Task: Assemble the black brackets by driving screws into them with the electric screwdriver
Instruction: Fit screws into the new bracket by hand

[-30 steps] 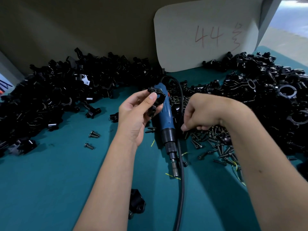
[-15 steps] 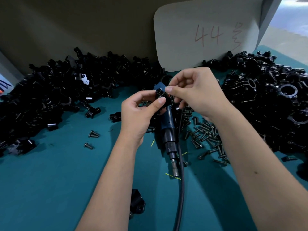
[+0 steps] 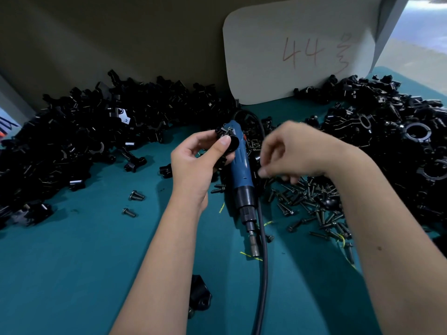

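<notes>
1. The left hand (image 3: 193,163) is pinching a black bracket (image 3: 228,143) above the desk (image 3: 72,262).
2. The right hand (image 3: 290,153) is hovering blurred over the screws (image 3: 312,201); whether it is holding anything, I cannot tell.
3. The screwdriver (image 3: 240,175) is lying between the hands.

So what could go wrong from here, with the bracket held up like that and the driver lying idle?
1. The left hand holds the bracket in the air only by thumb and fingertips; it could slip or twist.
2. The right hand, blurred over the loose screws, may fumble one or scatter more across the teal mat.
3. The electric screwdriver lies beside its cable, which could snag at pickup.
</notes>
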Available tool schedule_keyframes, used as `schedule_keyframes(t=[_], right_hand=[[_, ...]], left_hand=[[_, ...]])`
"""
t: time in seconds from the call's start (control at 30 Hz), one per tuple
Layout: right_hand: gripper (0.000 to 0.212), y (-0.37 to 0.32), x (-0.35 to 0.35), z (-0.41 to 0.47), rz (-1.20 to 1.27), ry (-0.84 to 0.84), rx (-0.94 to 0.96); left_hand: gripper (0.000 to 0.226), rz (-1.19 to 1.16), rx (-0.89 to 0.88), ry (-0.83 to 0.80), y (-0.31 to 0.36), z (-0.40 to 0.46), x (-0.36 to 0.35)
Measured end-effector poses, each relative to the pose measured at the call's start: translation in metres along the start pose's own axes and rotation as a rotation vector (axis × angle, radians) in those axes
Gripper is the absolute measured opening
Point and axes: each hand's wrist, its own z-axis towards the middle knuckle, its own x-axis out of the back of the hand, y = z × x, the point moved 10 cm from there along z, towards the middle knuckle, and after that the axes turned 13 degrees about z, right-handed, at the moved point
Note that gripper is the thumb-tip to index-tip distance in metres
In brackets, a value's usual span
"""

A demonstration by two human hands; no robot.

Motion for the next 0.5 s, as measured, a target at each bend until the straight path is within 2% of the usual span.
schedule_keyframes(t=[0.07, 0.13, 0.37, 0.5], right_hand=[[0.028, 0.014, -0.013, -0.002, -0.094, -0.076, -0.133], [0.033, 0.018, -0.017, 0.0, -0.121, -0.044, -0.165], [0.011, 0.022, 0.004, 0.007, -0.108, 0.169, -0.148], [0.009, 0.019, 0.009, 0.003, -0.067, 0.165, -0.083]], left_hand=[[0.017, -0.019, 0.035, 0.0, -0.003, -0.001, -0.001], [0.011, -0.071, 0.083, -0.008, -0.007, -0.002, -0.002], [0.008, -0.219, 0.212, -0.08, -0.014, -0.005, -0.008], [0.006, -0.234, 0.243, -0.085, -0.015, -0.005, -0.007]])
